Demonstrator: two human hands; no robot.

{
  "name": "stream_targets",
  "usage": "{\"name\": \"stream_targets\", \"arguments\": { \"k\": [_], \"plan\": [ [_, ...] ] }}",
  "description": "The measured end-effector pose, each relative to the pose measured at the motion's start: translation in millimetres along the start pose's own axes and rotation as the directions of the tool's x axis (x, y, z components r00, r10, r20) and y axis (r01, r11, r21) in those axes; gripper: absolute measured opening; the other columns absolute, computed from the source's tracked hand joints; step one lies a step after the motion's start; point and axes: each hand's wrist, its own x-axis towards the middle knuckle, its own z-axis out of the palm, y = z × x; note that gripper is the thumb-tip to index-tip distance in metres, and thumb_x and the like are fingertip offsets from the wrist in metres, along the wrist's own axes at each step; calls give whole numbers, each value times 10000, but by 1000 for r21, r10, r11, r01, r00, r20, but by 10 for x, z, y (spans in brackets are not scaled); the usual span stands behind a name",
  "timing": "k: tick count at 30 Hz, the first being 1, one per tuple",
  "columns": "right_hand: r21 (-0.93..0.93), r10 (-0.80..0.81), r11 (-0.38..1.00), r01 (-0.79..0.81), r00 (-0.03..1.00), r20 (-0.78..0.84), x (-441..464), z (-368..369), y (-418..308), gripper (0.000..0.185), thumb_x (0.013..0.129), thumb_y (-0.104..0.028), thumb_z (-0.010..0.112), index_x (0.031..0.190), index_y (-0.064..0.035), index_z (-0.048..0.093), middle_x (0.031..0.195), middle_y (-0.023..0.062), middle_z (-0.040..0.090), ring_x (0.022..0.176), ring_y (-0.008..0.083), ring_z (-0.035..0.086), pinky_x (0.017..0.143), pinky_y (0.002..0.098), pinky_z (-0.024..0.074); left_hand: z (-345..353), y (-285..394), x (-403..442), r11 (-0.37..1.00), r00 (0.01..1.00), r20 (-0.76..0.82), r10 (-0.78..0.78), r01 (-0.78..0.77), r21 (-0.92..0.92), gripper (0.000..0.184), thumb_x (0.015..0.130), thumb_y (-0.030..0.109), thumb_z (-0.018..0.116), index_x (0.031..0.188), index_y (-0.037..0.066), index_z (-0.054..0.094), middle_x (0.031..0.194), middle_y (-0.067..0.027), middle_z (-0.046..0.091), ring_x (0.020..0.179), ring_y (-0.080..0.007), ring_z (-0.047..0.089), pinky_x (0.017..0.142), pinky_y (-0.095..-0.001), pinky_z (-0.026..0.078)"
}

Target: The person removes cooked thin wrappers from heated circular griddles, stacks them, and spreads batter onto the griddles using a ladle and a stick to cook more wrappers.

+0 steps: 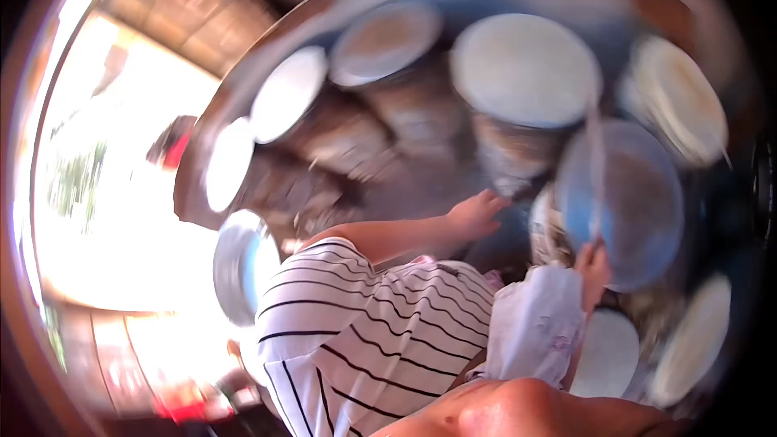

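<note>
My right hand is closed around the lower end of a long thin pale stick-like tool; blur hides its exact kind. The tool crosses in front of a wide blue-grey round pan or lid. My left hand reaches out with its fingers extended and nothing visible in them. Beyond it stands a tall container with a large whitish round top. A striped shirt fills the lower middle, and a white embroidered cloth lies beside my right wrist.
Several round-topped containers stand in a curve, among them a brownish one and a white one. A yellowish round piece is at the right. A metal basin sits at the left, near a bright opening. Motion blurs much of the scene.
</note>
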Motion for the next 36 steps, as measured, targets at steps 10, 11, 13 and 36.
{"name": "stream_targets", "arguments": {
  "k": [10, 11, 13, 36],
  "plan": [
    [531, -509, 717, -452, 181, 841, -949, 2917, -3090, 252, 882, 36, 477, 1105, -62, 414, 924, 104, 637, 600, 59, 526, 485, 168, 384, -1152, -3472, -4101, 121, -209, -503, -839, 829, -546, 641, 874, 370, 520, 1422, 121, 297, 1233, -334, 394, 1085, -491, 480, 939, -471, 410],
    [507, -493, 757, -411, 149, 857, -965, 3076, -3282, 253, 879, 36, 482, 1105, -62, 425, 913, 97, 641, 601, 60, 534, 483, 167, 386, -1197, -3965, -4359, 25, -290, -378, -879, 764, -645, 671, 892, 492, 431, 1464, 212, 220, 1356, -371, 287, 1180, -496, 432, 998, -468, 369],
    [503, -494, 821, -270, 104, 863, -982, 3346, -3607, 251, 876, 32, 486, 1105, -62, 446, 912, 91, 645, 608, 61, 544, 486, 167, 388, -1410, -4294, -4525, -142, -412, -228, -882, 694, -706, 692, 876, 591, 364, 1472, 300, 168, 1418, -382, 178, 1247, -494, 376, 1034, -497, 324],
    [375, -207, 428, 822, -315, 926, -4180, 5731, -5756, 444, 856, -78, 422, 1295, -133, 467, 1034, 245, 621, 958, 398, 607, 827, 467, 468, -289, -4524, -6604, 64, -368, 65, -927, -326, -943, 576, 901, 84, 494, 1437, 119, 289, 674, -28, 442, 451, -116, 436, 388, -270, 400]
  ]
}}
